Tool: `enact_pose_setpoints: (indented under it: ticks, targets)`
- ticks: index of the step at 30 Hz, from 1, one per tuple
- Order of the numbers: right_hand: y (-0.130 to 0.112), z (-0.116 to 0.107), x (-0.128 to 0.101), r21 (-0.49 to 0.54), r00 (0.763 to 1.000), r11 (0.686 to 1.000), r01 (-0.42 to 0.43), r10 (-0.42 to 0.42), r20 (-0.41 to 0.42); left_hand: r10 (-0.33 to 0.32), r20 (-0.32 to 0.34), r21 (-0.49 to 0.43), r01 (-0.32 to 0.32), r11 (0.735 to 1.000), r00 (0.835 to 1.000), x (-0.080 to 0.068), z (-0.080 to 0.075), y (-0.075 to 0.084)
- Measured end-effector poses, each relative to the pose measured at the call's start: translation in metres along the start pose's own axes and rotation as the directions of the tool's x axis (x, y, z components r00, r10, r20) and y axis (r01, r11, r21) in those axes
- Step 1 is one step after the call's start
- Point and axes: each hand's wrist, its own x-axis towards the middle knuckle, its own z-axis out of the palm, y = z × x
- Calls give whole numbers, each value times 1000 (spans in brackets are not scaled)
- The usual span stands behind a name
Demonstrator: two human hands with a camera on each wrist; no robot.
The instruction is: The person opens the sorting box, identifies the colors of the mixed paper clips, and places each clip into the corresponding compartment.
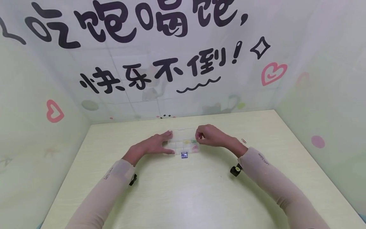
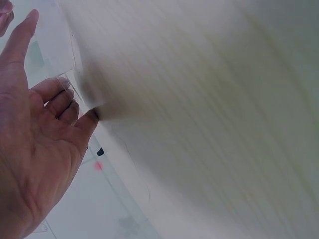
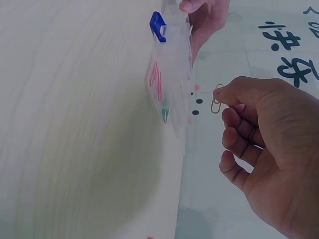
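A clear plastic compartment box (image 1: 183,142) with a blue clasp (image 1: 184,155) lies flat at the table's middle. Pink and green paper clips (image 3: 157,84) lie in its compartments. My left hand (image 1: 168,143) rests at the box's left end, fingers straight along the far edge and thumb at the near edge. In the left wrist view that hand (image 2: 60,97) shows an open palm with fingertips touching the box rim (image 2: 67,82). My right hand (image 1: 199,136) hovers at the box's right end and pinches a gold paper clip (image 3: 216,103) between thumb and forefinger (image 3: 227,94).
One loose paper clip (image 1: 243,141) lies on the pale wooden table (image 1: 200,190) to the right of my right wrist. Printed walls (image 1: 171,73) close the table in at the back and both sides.
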Motion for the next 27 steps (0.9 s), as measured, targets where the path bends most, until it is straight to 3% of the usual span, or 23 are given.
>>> enact_pose_setpoints:
  ticks: [11,27]
  targets:
    - [-5,23,25,27,999,999,-34,33,15,-1,-6,-2,1,1000,1000,1,1,-2]
    - [-5,39,37,52,996,995,-83,84,-3,-10,-5,-11,10,1000,1000,0,-1,2]
